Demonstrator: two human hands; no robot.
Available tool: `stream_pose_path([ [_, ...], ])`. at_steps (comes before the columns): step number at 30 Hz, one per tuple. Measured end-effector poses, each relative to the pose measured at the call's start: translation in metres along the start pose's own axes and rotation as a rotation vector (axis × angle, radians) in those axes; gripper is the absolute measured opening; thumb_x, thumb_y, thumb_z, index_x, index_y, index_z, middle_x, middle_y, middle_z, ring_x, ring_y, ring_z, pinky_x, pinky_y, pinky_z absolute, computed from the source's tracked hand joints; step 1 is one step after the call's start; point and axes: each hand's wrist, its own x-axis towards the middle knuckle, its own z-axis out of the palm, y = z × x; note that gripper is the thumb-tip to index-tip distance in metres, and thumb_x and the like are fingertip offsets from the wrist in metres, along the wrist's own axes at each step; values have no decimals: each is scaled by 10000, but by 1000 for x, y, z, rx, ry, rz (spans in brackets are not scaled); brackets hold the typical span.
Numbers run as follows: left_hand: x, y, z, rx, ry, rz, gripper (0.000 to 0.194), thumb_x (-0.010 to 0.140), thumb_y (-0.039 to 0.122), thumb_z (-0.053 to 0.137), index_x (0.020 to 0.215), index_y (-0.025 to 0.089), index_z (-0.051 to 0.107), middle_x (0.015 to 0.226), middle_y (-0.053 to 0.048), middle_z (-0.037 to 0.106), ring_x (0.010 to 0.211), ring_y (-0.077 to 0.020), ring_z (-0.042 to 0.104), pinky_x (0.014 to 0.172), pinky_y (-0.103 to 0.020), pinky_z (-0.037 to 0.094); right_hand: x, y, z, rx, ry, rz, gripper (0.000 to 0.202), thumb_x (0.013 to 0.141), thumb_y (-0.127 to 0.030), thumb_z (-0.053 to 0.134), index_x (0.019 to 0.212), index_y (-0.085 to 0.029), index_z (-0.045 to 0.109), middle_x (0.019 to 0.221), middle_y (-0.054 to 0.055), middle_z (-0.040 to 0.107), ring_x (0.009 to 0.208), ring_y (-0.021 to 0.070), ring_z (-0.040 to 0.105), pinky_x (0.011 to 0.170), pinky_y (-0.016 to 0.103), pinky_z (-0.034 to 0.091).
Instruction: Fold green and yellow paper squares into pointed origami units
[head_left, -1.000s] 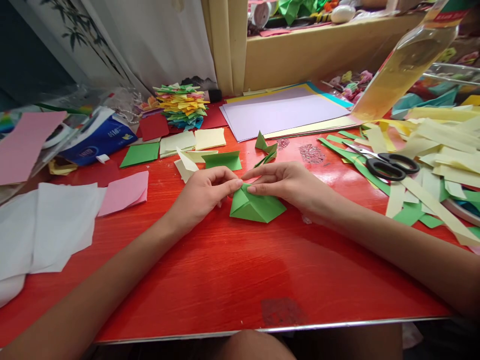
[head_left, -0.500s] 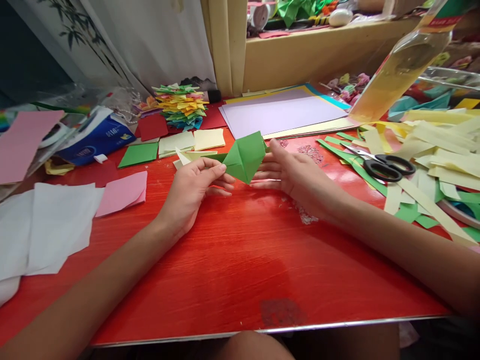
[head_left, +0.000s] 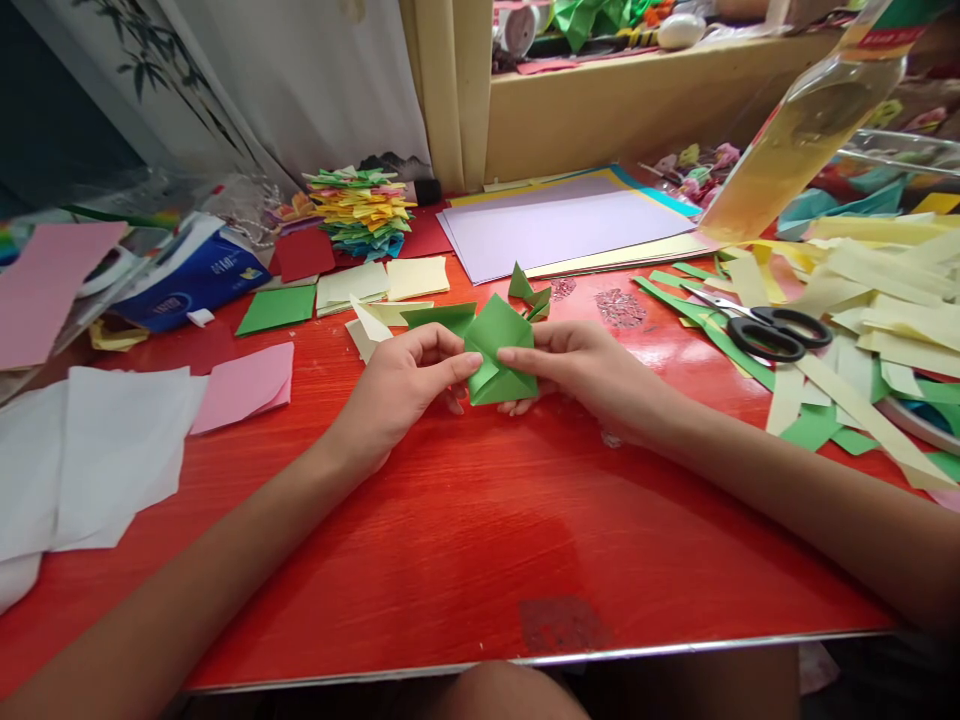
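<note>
Holding small green folded-paper piece over glossy red desk, w/ L fingers and R fingers pinched close on opp. edges. Prob. light, slightly stiff, easily creased; best gripped gently at sides.

Between the left hand and the right hand is a folded paper. Beyond them on the table lie stacked sheets. Scissors and paper strips lie right of the right hand.

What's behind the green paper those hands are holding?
Past the green paper, a folded green piece shows on the left and pointy green folds on the right. Anything directly behind is covered.
</note>
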Motion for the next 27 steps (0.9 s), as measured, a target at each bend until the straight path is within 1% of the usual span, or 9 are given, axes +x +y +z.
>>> stream_pose_path([
  [3, 0, 0, 0, -25, 20, -16, 151, 697, 267, 624, 757, 157, 540, 673, 16, 555, 562, -85, 532, 504, -194, 463, 0, 4, -4, -28, 78, -54, 184, 769, -327, 567, 681, -166, 578, 664, 6, 618, 571, 95, 567, 504, 204, 451],
  [5, 0, -1, 0, -43, 70, 5, 173, 700, 264, 619, 825, 163, 555, 742, 5, 564, 627, -95, 546, 516, -191, 470, 0, 6, -5, -96, 68, -40, 203, 767, -344, 566, 687, -159, 592, 675, 19, 618, 580, 101, 559, 510, 211, 438],
  [7, 1, -2, 0, -39, 116, 50, 156, 708, 248, 612, 831, 162, 570, 752, 3, 565, 669, -92, 547, 544, -176, 471, 1, 6, -5, -112, 52, -46, 207, 768, -344, 565, 706, -152, 612, 696, 27, 624, 598, 106, 562, 535, 218, 442],
  [10, 1, -2, -1, -35, 141, 106, 104, 709, 215, 613, 794, 163, 583, 731, 12, 573, 677, -81, 550, 574, -161, 470, 1, 7, -4, -26, 69, -95, 175, 766, -313, 572, 842, -168, 635, 763, 24, 641, 659, 113, 583, 583, 225, 465],
  [12, 1, -2, -1, -35, 142, 114, 113, 710, 205, 611, 816, 173, 591, 707, 17, 580, 660, -81, 557, 571, -164, 474, 2, 8, -4, 27, 96, -128, 213, 766, -282, 577, 954, -193, 621, 766, 15, 645, 682, 122, 596, 615, 245, 483],
  [14, 1, -1, 0, -33, 135, 117, 134, 717, 200, 604, 850, 184, 600, 680, 21, 582, 640, -84, 563, 567, -173, 480, 3, 10, -4, 52, 118, -154, 234, 766, -259, 579, 992, -211, 614, 744, 9, 641, 678, 131, 603, 627, 269, 496],
  [18, 1, -2, 0, -53, 112, 142, 141, 735, 200, 585, 872, 201, 621, 661, 26, 590, 612, -88, 572, 574, -198, 496, 4, 12, -4, 118, 132, -173, 176, 766, -229, 574, 931, -230, 638, 742, 3, 640, 663, 131, 606, 632, 281, 508],
  [24, 0, -2, -1, 1, 124, 186, 121, 757, 214, 568, 829, 189, 662, 877, -4, 645, 802, -109, 585, 684, -197, 497, 2, 10, -1, 193, 113, -164, 145, 785, -204, 535, 859, -226, 657, 800, 9, 645, 751, 136, 615, 739, 304, 507],
  [27, -2, 0, 0, 72, 116, 190, 138, 772, 209, 546, 842, 191, 664, 871, -5, 647, 797, -115, 588, 685, -204, 502, 1, 10, -2, 191, 125, -163, 146, 796, -205, 517, 839, -222, 655, 827, 13, 638, 769, 131, 607, 748, 294, 498],
])
